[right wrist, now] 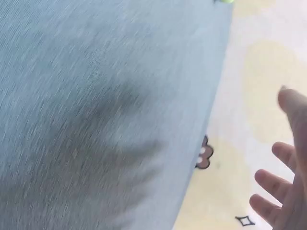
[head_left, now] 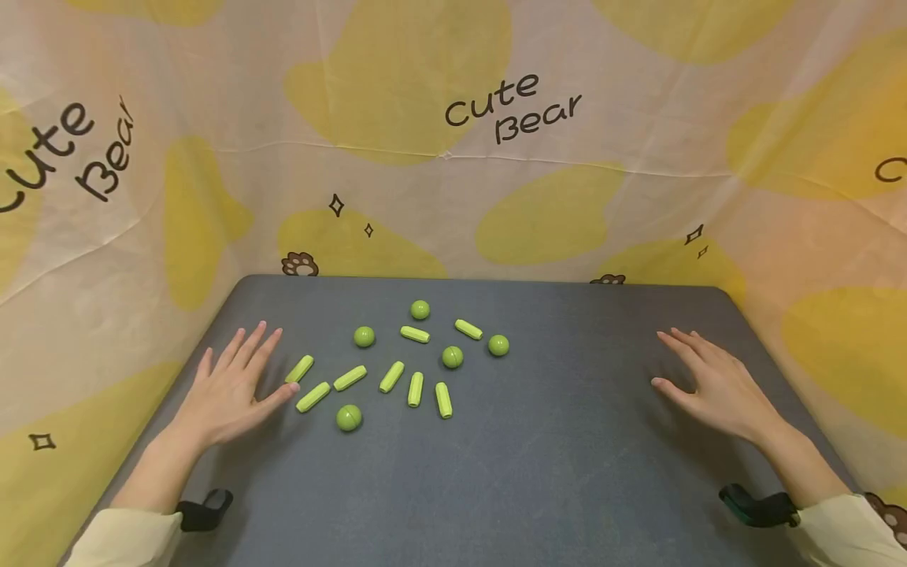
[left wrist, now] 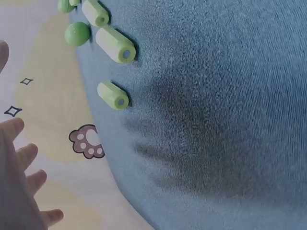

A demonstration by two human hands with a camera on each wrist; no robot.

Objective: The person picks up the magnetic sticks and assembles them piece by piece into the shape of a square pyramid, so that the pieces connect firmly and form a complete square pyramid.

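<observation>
**Green pieces lie spread between two flat hands**

Green plastic pieces lie scattered on the grey felt table top: short green plastic cylinders and small green plastic balls, all left of the middle. The left hand lies with fingers straight and spread, holding nothing; its thumb tip is just beside the nearest cylinder, maybe touching. The right hand is also spread and holds nothing, well apart from the pieces. The pieces lie loose and mostly apart, so each one can probably be reached separately. A cream cloth with yellow patches surrounds the table.
</observation>
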